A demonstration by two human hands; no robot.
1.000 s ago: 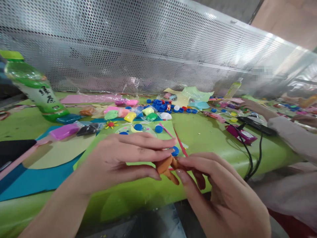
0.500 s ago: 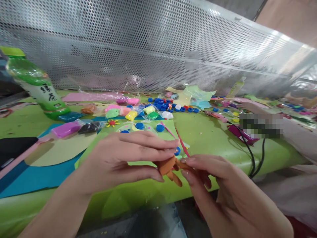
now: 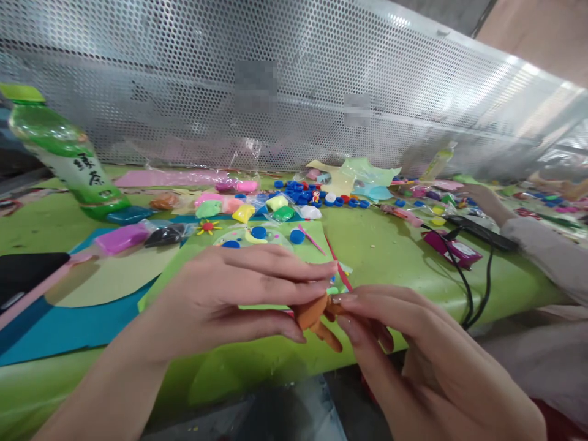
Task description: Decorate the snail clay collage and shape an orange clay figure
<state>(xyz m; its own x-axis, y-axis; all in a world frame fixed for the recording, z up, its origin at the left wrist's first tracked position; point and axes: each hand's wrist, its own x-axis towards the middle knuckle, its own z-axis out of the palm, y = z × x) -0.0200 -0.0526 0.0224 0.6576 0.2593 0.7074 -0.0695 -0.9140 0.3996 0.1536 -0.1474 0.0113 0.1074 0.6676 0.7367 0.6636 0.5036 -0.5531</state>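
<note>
— What have the hands got, there at the table's near edge?

— An orange clay figure. The left hand pinches it between thumb and forefinger; the right hand nips its other end with thumb and fingertip. It hangs in the air just over the green table, above that near edge.

— How far along does it look?

— Partly shaped, I'd judge: a lump with a couple of short limbs pulled out, nothing of another colour on it. The packets of clay near the middle of the table look sealed.

— Room to move?

— Little on the table. A green card with blue bottle caps lies just behind the hands, a green bottle stands at the far left, and black cables drop over the edge to the right, where another person's sleeve rests. The open room is toward the person, off the near edge.
</note>
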